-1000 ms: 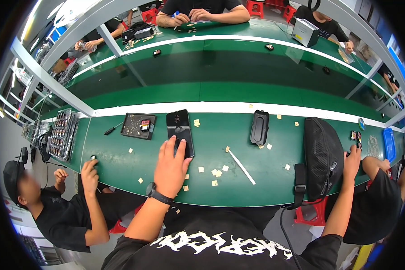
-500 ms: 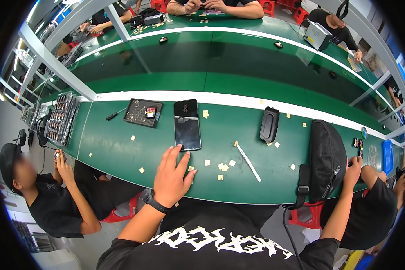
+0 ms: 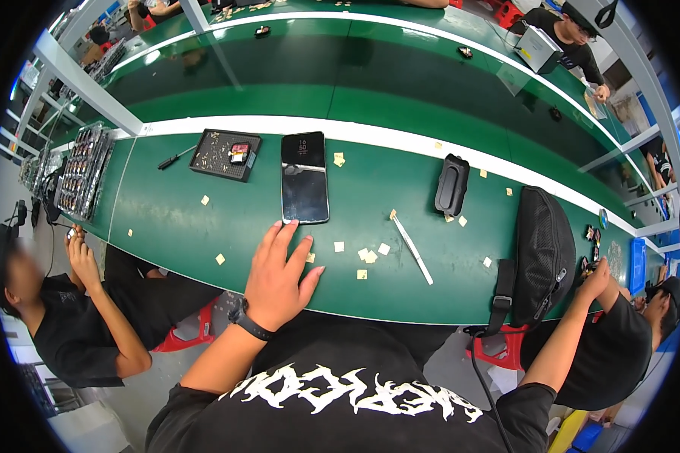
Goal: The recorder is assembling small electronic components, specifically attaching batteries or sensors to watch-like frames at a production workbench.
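The left hand (image 3: 279, 278), fingers spread, reaches the phone (image 3: 305, 185) at its twelve o'clock. The right hand (image 3: 597, 278) has a black bag (image 3: 542, 253) at ten o'clock; whether its fingers pinch anything, I cannot tell.

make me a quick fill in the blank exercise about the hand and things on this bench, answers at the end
1. The person's open left hand has a black band around its ____.
2. The glossy black rectangular phone lies to the ____ of the shallow black rectangular tray.
3. The hollow black oblong case lies ____ the phone and the black fabric bag.
4. The slim white stick-like tool lies on a smooth tabletop coloured ____.

Missing words: wrist; right; between; green
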The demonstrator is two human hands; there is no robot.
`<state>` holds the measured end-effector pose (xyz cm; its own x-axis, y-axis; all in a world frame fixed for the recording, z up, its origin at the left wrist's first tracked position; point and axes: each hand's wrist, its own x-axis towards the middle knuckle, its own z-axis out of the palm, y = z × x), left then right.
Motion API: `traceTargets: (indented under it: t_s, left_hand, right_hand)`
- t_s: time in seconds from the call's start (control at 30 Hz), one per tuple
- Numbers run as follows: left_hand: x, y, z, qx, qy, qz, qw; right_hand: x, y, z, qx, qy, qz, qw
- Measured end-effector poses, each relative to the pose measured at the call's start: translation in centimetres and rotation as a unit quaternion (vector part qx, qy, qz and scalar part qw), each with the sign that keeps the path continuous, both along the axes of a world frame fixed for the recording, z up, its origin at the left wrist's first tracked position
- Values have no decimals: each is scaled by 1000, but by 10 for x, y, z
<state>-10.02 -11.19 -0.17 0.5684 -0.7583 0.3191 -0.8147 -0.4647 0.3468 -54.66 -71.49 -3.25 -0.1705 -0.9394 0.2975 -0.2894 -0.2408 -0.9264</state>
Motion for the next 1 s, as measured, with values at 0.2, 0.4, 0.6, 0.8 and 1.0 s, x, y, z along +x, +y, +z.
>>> traceTargets:
  t_s: [0.2,0.4,0.6,0.8,1.0]
  left_hand:
    - [0,2,-3,-3,1,10,1000]
    - [-1,-2,-1,4,-5,11,1000]
    - [1,1,-2,-7,7,24,1000]
    - [-2,5,-3,-22,12,39,999]
    - [0,6,-1,-24,13,30,999]
  right_hand:
    - [51,29,64,4,-94,189,978]
    - [240,239,147,-257,214,536,775]
    - [346,372,106,-328,328,745,479]
    - [376,394,51,-403,348,743,405]
    - [376,393,42,-427,313,729,434]
